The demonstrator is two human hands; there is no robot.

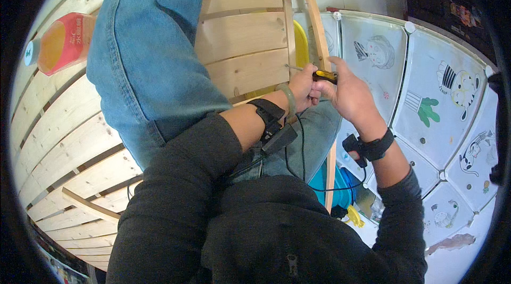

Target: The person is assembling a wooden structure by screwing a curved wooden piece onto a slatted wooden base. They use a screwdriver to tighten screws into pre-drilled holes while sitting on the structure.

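Observation:
A screwdriver [324,76] with a yellow and black handle lies between my two hands, its thin shaft pointing left. The tip meets the end of a pale wooden slat [247,73], close to the side rail [287,12]; any screw there is too small to make out. My left hand [303,90] is closed around the front of the handle, by the shaft. Around the handle's back end curls my right hand [348,94], with one finger raised along it. Part of the handle is hidden by the fingers.
Slatted wood [69,124] spreads at the left, carrying a red-labelled bottle [66,43] of amber liquid and a loose wood strip [90,205]. A long wooden strip [314,12] runs beside the rail. White cabinet panels [420,81] with drawings stand right. Black cables [303,151] hang below my wrists.

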